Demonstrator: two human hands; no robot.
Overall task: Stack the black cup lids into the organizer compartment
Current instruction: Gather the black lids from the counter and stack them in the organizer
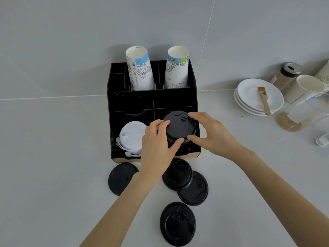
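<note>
A black organizer (151, 98) stands on the counter against the wall. Its front right compartment holds a stack of black lids (179, 126). My left hand (158, 145) grips the stack's left and front side, and my right hand (211, 134) grips its right side and back rim. The front left compartment holds white lids (131, 136). Several loose black lids lie on the counter in front: one at the left (121, 178), two overlapping in the middle (177, 174) (195, 191), and one nearest me (178, 223).
Two stacks of printed paper cups (139, 68) (177, 68) stand in the organizer's back compartments. At the right are stacked white plates (249, 100) with a brush (264, 102), a shaker jar (286, 73), a white mug (306, 88) and a clear pitcher (302, 113).
</note>
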